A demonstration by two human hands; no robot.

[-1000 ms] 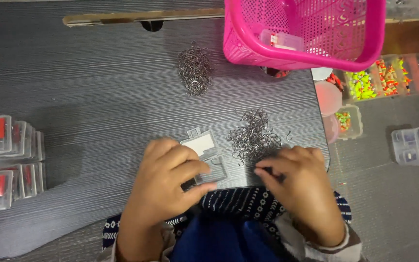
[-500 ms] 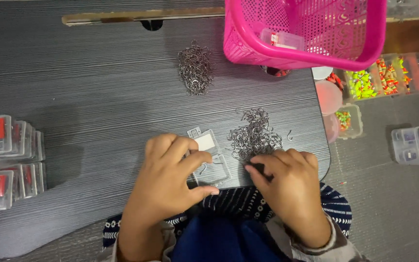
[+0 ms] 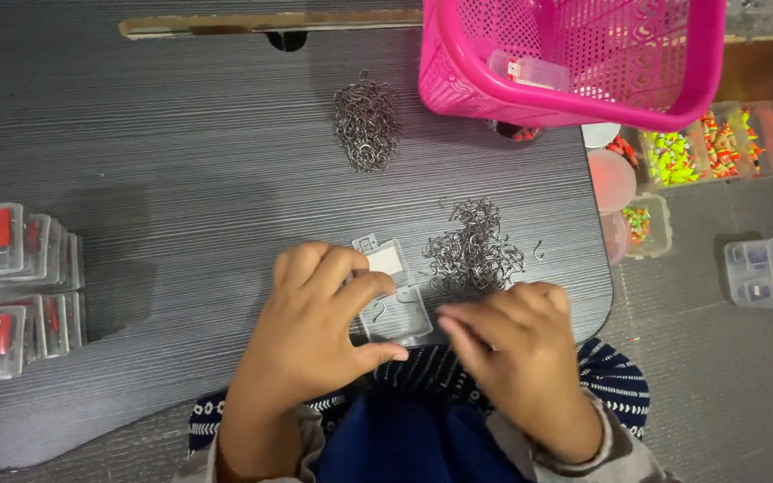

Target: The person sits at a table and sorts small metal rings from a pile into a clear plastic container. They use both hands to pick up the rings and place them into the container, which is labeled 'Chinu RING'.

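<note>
Small clear hinged case point(image 3: 390, 291) lying open near the table's front edge point(image 3: 583, 322), just beside the nearer heap of metal hooks point(image 3: 474, 249); one hook already visible in the lower half. Left hand point(image 3: 319, 326) resting on the case, fingers curled over its left side and pinning it flat. Right hand point(image 3: 516, 358) hovering just right of the case, fingertips drawn together as if pinching a hook, though too small to tell whether anything sits between them. Best done with the case kept pinned and hooks dropped singly into the lower tray. Little room forward: rounded table corner close by the right hand, lap directly below. More open tabletop to the left, before the stacked labelled boxes point(image 3: 11, 286). Second hook pile point(image 3: 366, 122) and pink basket point(image 3: 574, 54) well apart, farther back.
</note>
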